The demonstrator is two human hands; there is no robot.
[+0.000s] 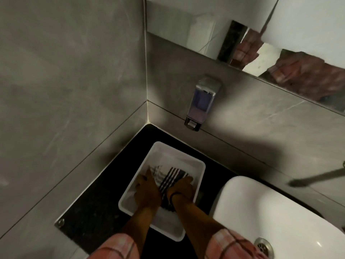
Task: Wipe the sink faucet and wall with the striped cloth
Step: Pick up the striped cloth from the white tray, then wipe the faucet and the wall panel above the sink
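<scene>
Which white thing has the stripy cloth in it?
The white tray on the black counter, where both hands press on the cloth. The white sink to its right holds only a drain.

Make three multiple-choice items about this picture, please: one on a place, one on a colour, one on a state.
1. Where is the striped cloth?
A. in the white tray
B. in the sink
C. on the wall

2. What colour is the countertop?
A. white
B. black
C. red

3. What are the hands doing?
A. wiping the mirror
B. hanging free
C. both on the cloth

Answers:
1 A, the cloth lies inside the tray beside the sink.
2 B, the surface under the tray is black.
3 C, the left hand and right hand press on it.
</scene>
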